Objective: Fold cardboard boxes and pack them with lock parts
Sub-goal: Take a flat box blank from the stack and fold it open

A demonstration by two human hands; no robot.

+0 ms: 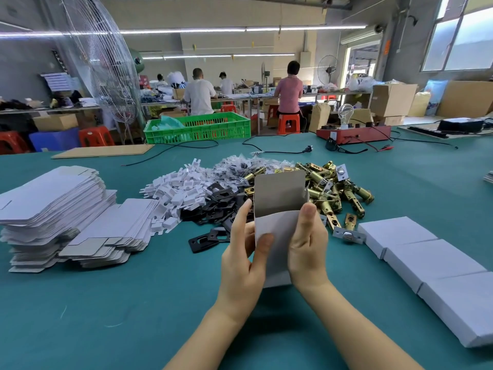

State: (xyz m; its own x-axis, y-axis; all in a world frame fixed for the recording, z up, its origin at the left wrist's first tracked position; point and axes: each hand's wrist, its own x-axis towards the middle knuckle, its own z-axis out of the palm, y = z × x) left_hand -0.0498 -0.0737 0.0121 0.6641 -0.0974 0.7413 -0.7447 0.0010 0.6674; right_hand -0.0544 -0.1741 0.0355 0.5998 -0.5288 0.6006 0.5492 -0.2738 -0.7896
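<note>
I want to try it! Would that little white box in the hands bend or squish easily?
Probably yes. The box looks like thin card with its top flap open, so a hard squeeze would likely dent it. It seems light. Both hands, left and right, hold it upright.

Left hand (241, 259) and right hand (306, 247) side by side, fingers curled, thumbs up

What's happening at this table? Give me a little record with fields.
Activity: folding a small white box, top flap open
Left hand: grips the box's left side
Right hand: grips its right side
Flat blanks: stacked at left
Parts: white plastic pieces, black plates, brass latches heaped behind the box
Closed boxes: row at right
Table: green cover
</note>
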